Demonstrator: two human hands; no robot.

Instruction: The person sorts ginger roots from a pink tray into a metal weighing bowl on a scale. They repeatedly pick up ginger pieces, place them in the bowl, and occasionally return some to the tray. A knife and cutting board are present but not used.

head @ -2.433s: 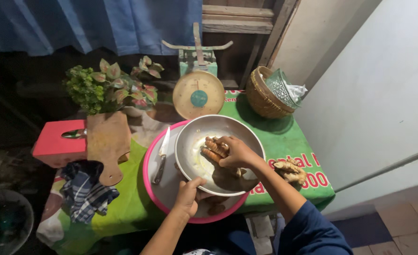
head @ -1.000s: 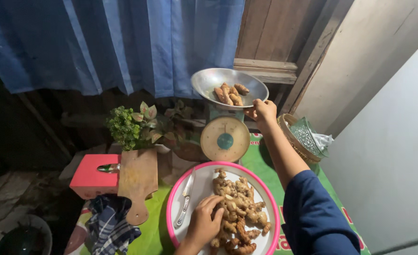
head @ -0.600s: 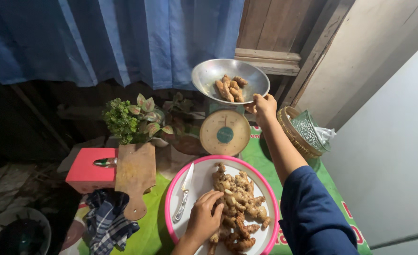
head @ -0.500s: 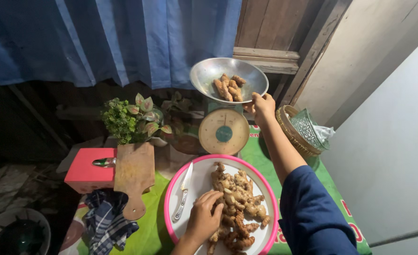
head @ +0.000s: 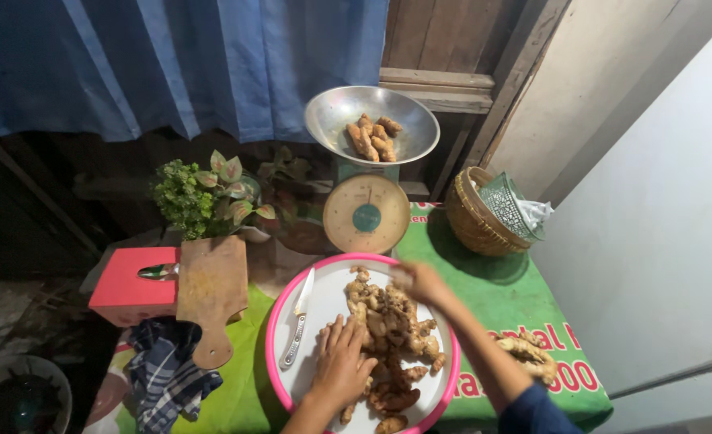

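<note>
While both hands work over the same round tray, the left hand (head: 342,371) lies flat, palm down, fingers spread and holding nothing, pressed on the near side of a heap of ginger roots (head: 388,333). The right hand (head: 418,281) comes in from the right across the heap's far edge; it is blurred, fingers curled loosely over the roots, and I cannot tell whether it has closed on a piece. The heap fills the middle and right of the white tray with a pink rim (head: 275,321), directly beneath both hands.

Just left of the left hand, on a bare part of the tray, lies a knife (head: 296,329), its blade pointing away. To the right of the right forearm, a few more ginger pieces (head: 529,355) rest on the green tablecloth (head: 500,293).

Further left of the left hand, a wooden cutting board (head: 211,293) overlaps a pink box (head: 123,289), with a checked cloth (head: 163,378) lying nearer than both.

Beyond the right hand stands a kitchen scale (head: 366,214), its dial facing the tray, and its metal pan (head: 332,120) holds several ginger pieces. Right of the scale sits a woven basket (head: 468,221). Left of the scale are leafy potted plants (head: 203,193), and behind everything hangs a blue curtain (head: 171,56).
</note>
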